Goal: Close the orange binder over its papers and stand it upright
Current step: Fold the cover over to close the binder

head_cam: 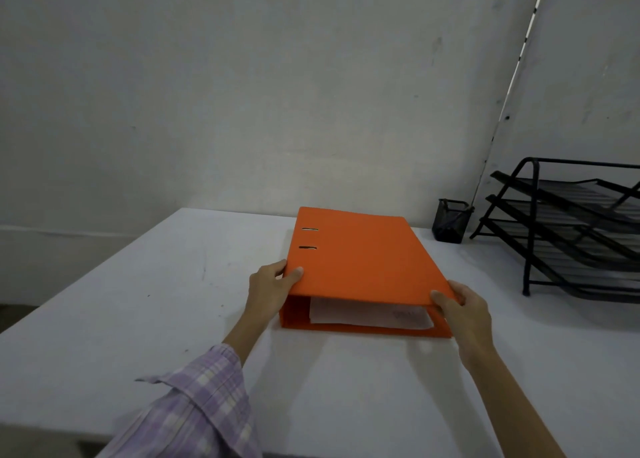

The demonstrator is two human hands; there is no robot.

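While both hands (273, 286) (464, 305) grip its near corners, the orange binder (360, 260) lies flat.

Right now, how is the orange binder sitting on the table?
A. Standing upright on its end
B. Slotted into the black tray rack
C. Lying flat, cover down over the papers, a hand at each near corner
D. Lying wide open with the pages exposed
C: the orange binder lies flat on the table, papers showing under the cover, with the left hand and right hand at its near corners.
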